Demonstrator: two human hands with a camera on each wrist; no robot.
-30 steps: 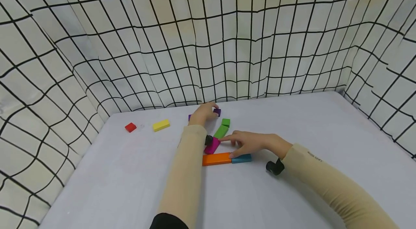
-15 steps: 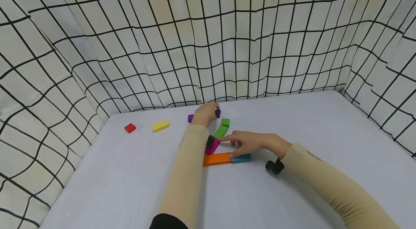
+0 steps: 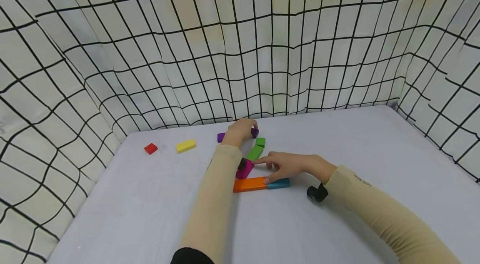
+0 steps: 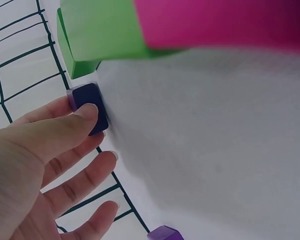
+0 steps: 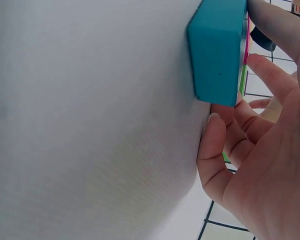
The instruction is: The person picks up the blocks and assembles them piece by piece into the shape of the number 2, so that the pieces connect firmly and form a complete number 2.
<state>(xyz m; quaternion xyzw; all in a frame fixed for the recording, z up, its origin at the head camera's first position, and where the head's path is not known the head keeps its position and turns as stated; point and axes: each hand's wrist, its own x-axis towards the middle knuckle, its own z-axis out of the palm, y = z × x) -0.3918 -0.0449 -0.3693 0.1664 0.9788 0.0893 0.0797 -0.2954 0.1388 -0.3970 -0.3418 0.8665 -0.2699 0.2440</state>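
My left hand [image 3: 240,133] pinches a small dark purple block [image 4: 82,94] between thumb and fingers, beside the small green block [image 3: 260,142] at the far side. Another purple block [image 3: 221,137] lies left of that hand. A longer green block [image 3: 255,153] runs from the small one to a magenta block [image 3: 246,171], partly covered by the left wrist camera. My right hand [image 3: 292,165] has its index fingertip on the magenta block. Its thumb rests where the orange block [image 3: 249,185] meets the blue block [image 3: 278,183]; the other fingers bend loosely.
A yellow block [image 3: 186,146] and a red block [image 3: 151,148] lie at the left of the white table [image 3: 150,214]. Black netting [image 3: 243,53] over white walls rises behind the table and at both sides.
My left hand has shifted slightly right with the purple block, towards the small green block. The right hand has kept its place on the blocks.
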